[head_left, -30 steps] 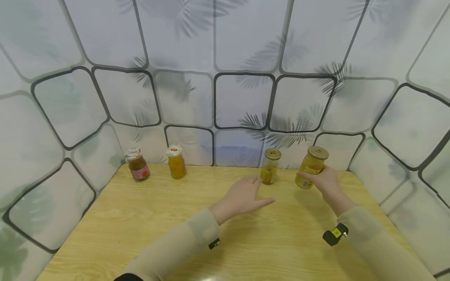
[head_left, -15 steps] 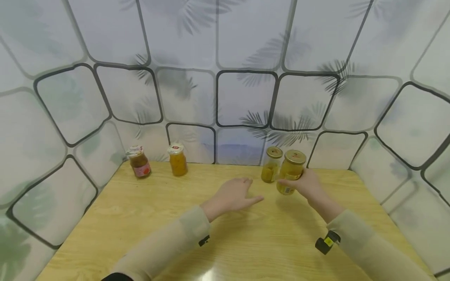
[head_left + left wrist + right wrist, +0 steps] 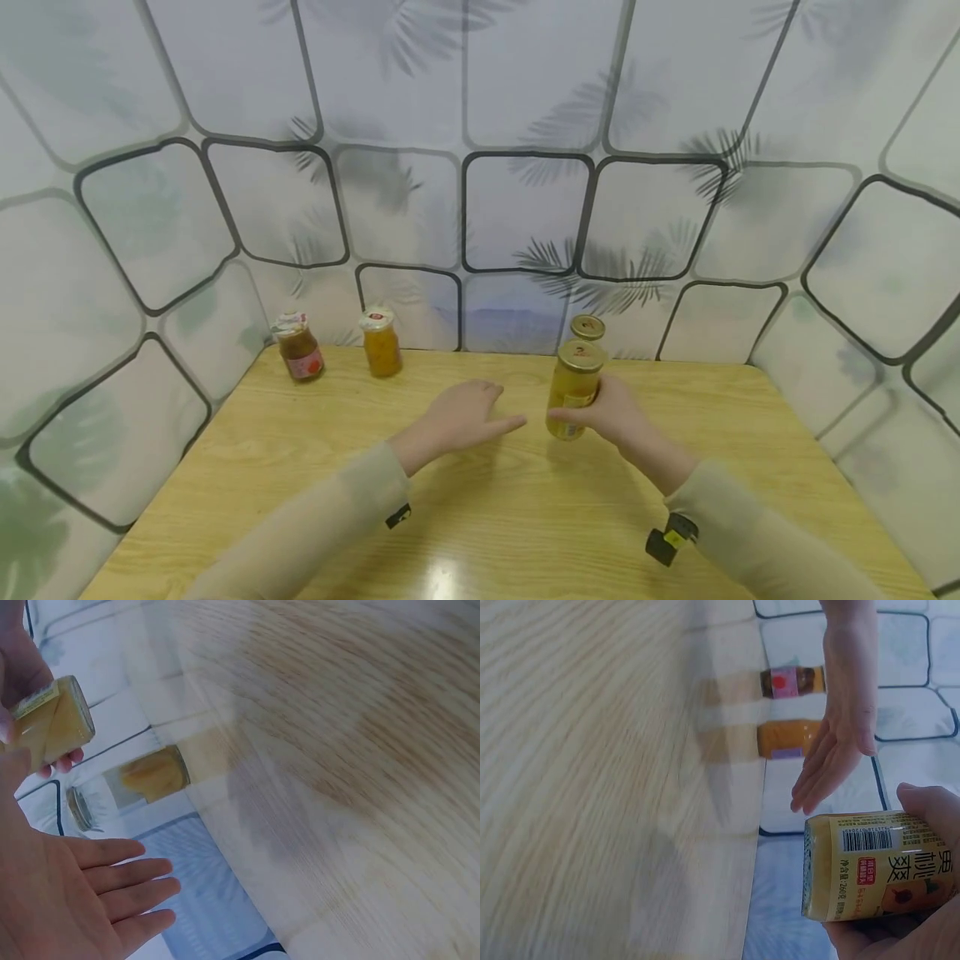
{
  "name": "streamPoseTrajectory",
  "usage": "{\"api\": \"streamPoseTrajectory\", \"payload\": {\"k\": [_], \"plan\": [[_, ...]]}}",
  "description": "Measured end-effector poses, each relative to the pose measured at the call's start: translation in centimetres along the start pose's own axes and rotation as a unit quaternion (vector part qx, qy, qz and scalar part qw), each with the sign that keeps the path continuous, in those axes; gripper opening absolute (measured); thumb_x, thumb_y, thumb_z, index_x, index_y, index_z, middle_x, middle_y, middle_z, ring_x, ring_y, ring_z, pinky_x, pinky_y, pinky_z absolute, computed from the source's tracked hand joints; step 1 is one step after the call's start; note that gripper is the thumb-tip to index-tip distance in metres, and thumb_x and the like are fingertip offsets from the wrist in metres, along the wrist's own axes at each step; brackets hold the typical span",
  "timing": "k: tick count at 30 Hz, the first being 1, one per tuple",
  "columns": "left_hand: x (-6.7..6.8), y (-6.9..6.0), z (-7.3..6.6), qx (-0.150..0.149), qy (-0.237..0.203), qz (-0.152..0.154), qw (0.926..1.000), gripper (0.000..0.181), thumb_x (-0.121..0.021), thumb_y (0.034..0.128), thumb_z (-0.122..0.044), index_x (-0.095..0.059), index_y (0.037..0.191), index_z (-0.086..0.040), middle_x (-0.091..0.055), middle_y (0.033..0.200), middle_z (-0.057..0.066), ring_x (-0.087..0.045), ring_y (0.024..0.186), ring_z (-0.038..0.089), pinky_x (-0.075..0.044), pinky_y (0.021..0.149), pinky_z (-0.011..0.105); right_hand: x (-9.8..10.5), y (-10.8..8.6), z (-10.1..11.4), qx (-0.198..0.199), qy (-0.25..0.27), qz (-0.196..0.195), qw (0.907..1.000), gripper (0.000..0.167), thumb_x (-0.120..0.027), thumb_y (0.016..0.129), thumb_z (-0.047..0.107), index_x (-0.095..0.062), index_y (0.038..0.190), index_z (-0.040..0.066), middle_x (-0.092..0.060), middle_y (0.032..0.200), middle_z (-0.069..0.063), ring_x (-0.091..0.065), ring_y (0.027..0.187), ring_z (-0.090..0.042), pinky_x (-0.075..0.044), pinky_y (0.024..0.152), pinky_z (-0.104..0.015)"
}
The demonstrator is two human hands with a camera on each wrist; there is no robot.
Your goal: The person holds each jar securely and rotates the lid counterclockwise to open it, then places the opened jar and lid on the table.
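My right hand [image 3: 617,414] grips a gold-lidded glass jar of canned yellow fruit [image 3: 573,390], thumb on one side and fingers round the other. In the right wrist view the label on this jar [image 3: 877,864] shows a barcode, and its base hangs clear of the tabletop. A second, narrower gold-lidded jar [image 3: 588,326] stands behind it, mostly hidden in the head view; the left wrist view shows yellow pieces inside this jar [image 3: 156,777]. To the left, my left hand [image 3: 453,418] hovers over the table with straight fingers and holds nothing.
At the back left of the wooden table [image 3: 315,492] stand an orange-filled jar [image 3: 382,348] and a brown jar with a pink label [image 3: 302,354], both with whitish covered tops. A patterned wall covering [image 3: 525,217] closes off the back and sides.
My right hand has carried the gripped jar leftward and nearer to me, from the right of the narrower jar to in front of it. My left hand has drawn back leftward.
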State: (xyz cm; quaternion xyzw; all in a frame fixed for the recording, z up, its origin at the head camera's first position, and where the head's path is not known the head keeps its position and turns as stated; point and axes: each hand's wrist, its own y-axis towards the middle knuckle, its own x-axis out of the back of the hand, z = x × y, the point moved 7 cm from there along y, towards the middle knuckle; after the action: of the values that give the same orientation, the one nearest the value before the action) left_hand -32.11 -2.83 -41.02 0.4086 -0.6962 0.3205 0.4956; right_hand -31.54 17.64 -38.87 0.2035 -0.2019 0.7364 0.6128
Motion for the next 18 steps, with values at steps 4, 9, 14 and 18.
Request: {"api": "streamPoseTrajectory", "payload": {"k": [4,9,14,18], "plan": [[0.3,-1.5,0.7,0.006,-0.007,0.027,0.9996,0.081,-0.046,0.1055,-0.067,-0.055,0.152,-0.001,-0.059,0.154,0.018,-0.058,0.143,0.036,-0.047,0.120,0.050,-1.4,-0.4,0.5,0.011,0.005,0.011,0.9999,0.065,-0.093,0.082,0.017,-0.061,0.133,-0.006,-0.072,0.126,-0.026,-0.072,0.113,-0.039,-0.061,0.096,-0.053],[1.9,-3.0,0.7,0.006,-0.019,0.038,0.9991,0.079,-0.045,0.1062,-0.067,-0.052,0.155,-0.005,-0.056,0.158,0.016,-0.054,0.146,0.035,-0.045,0.122,0.051,-2.9,-0.6,0.9,0.016,0.014,0.032,0.9993,0.059,-0.094,0.082,0.017,-0.066,0.130,-0.004,-0.075,0.121,-0.021,-0.074,0.109,-0.033,-0.062,0.092,-0.049],[4.5,-4.0,0.0,-0.013,-0.045,0.032,0.9984,0.075,-0.045,0.1081,-0.062,-0.050,0.157,-0.006,-0.054,0.160,0.014,-0.052,0.148,0.035,-0.043,0.123,0.053,-4.4,-0.9,1.5,0.028,0.018,0.058,0.9977,0.061,-0.094,0.081,0.018,-0.066,0.133,0.001,-0.076,0.122,-0.016,-0.074,0.110,-0.028,-0.061,0.096,-0.049],[6.3,-4.4,-0.6,-0.036,-0.060,0.025,0.9972,0.072,-0.044,0.1096,-0.059,-0.049,0.158,-0.006,-0.054,0.160,0.014,-0.052,0.148,0.036,-0.042,0.123,0.055,-5.5,-1.1,2.3,0.046,0.021,0.073,0.9961,0.059,-0.095,0.079,0.016,-0.068,0.130,0.002,-0.078,0.118,-0.013,-0.074,0.107,-0.025,-0.061,0.097,-0.048]]}}
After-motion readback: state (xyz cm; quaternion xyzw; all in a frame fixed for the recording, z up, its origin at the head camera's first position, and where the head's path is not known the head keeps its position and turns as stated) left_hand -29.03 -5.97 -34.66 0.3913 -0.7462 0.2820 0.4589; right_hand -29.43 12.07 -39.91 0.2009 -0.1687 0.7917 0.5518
